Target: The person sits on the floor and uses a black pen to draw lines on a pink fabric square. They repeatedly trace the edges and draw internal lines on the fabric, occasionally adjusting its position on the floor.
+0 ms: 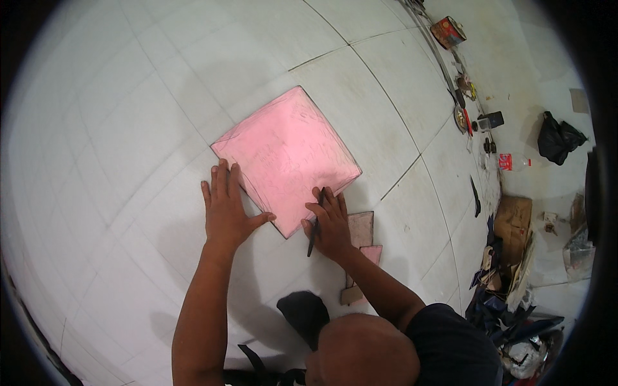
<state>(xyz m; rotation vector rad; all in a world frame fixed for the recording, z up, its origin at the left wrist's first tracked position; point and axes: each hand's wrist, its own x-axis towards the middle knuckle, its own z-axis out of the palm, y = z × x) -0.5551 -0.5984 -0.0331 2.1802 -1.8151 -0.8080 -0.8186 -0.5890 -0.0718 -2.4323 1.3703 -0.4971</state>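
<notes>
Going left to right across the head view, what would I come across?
left hand, right hand, red can, thin black strip, brown cardboard, black plastic bag

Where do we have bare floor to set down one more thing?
Bare tiles stretch left of the left hand, and also between the pink square and the dark strip. It is crowded by the right hand, near the flat pieces, and around the cardboard box.

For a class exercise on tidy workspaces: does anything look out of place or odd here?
Yes: at right, a jumbled heap of scraps and a stray black strip look untidy against the pale floor. The pink sheet looks unevenly scribbled along its edges.
</notes>
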